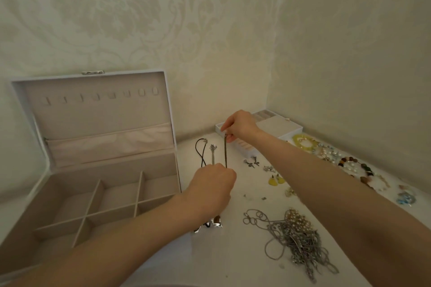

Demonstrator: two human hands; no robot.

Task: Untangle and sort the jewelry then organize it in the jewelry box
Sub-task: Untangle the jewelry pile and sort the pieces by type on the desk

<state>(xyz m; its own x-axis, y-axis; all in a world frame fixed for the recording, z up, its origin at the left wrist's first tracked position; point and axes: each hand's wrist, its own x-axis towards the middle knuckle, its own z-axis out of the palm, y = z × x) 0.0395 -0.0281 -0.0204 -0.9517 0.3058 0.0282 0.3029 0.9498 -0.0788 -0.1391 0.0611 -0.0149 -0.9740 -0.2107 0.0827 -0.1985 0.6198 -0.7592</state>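
Two hands hold a thin dark chain (225,151) up over the white table (233,254). The right hand (240,126) pinches the top end of it between thumb and fingers. The left hand (211,191) is lower down, with its fingers curled round the bottom end. The chain runs straight between the two hands, pulled tight.

The jewelry box (105,193) stands on the left side of the table with its lid (98,119) up. It has little walls inside that split it into parts, and a row of small hooks runs along the inside of the lid. A tray (282,127) sits at the back by the wall, behind the right hand.

Just left of the held chain lie a black cord (200,154) and a silver piece (212,152) with a small flower on top. Some shiny bits peek out under the left hand – too hidden to tell what they are.

On the right, near the front, is a pile of silver chains (298,237), all mixed up. Farther back are yellow earrings (276,180), a yellow bead bracelet (303,142) and brown and green beads (356,166) – all lying apart from the box
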